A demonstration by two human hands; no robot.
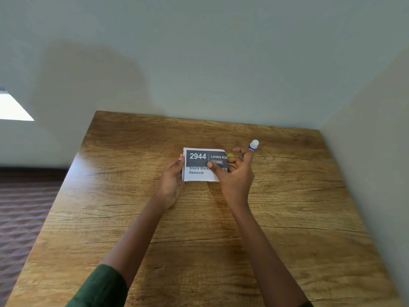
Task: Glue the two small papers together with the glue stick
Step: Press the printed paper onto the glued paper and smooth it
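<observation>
Head view: both hands (205,173) pinch the papers (202,165) — right edge hidden — glue stick (252,147) behind.

Your table (199,240) stands in a corner, with one wall (199,63) behind its far edge and another wall (376,129) along its right side. The floor (22,207) lies to its left. The paper (199,171) sits near the middle of the table, a little toward the far side. Your left hand (171,180) is at the paper's left edge, touching it. Your right hand (236,176) is at its right edge, thumb lying across the paper's front. The glue stick (253,146) is in your right hand, just right of the paper and behind it, tilted up and away from you.
</observation>
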